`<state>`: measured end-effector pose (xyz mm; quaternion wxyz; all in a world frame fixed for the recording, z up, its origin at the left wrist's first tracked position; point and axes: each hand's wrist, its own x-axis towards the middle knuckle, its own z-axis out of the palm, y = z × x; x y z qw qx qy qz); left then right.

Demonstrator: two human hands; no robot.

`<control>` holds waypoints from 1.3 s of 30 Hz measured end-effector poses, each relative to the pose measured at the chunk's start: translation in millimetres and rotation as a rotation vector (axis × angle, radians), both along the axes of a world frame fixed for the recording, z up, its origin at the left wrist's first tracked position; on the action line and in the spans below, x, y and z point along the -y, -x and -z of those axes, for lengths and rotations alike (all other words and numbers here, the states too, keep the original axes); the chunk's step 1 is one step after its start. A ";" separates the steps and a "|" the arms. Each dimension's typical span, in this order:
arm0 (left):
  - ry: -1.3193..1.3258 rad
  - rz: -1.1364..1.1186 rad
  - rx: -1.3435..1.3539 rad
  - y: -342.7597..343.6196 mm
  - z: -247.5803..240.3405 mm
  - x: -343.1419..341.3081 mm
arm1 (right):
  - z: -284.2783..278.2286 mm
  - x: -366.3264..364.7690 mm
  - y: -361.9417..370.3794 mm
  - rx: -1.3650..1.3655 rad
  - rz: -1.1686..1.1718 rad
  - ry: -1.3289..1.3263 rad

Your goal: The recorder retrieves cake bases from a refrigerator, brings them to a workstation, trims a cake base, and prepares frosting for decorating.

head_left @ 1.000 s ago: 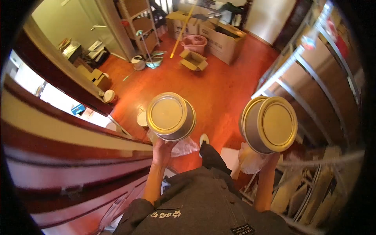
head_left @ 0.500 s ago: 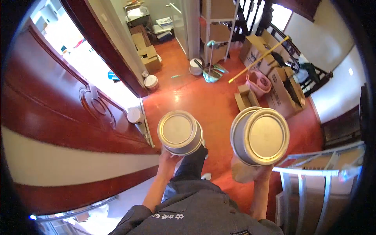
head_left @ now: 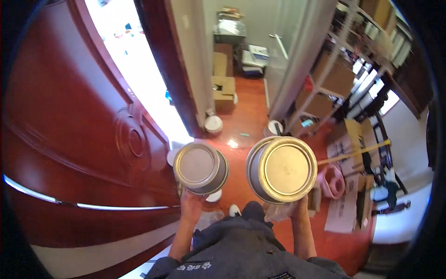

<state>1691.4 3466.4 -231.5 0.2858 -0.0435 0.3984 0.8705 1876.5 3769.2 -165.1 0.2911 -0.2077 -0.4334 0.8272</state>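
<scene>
My left hand [head_left: 191,203] grips the smaller round metal container [head_left: 196,163] from below, its flat round face turned up toward me. On the right, a larger round metal container [head_left: 288,169] rests in my right hand [head_left: 301,208]. Both show a ringed face and a second wider rim beneath, so each may be a stack; I cannot tell. A crumpled translucent wrapping [head_left: 278,211] hangs under the larger one, by my right hand. Most of my fingers are hidden beneath the containers. They are held apart, in front of my body.
A dark red door [head_left: 88,116] stands at the left beside a bright doorway. White tubs [head_left: 213,124] sit on the red floor [head_left: 237,151]. Ahead are cardboard boxes [head_left: 223,93] and an open white door [head_left: 281,58]. Shelving, a pink bucket [head_left: 331,181] and a yellow pole [head_left: 362,152] are at right.
My view has turned left and I have moved forward, so the doorway ahead looks nearer and the ladder-like metal frame at lower right is gone from view. Both containers remain in my hands.
</scene>
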 end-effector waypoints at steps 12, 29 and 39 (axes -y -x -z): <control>-0.051 -0.671 -0.156 204.7 32.0 -10.9 | 0.7 -75.7 374.2 0.141 -0.513 -0.056; 0.022 -0.631 -0.270 599.1 -117.5 24.7 | 25.5 -20.9 695.8 0.314 -1.118 -0.183; -0.080 -0.450 -0.351 799.9 -124.4 25.7 | 73.7 77.1 774.7 0.284 -0.848 -0.319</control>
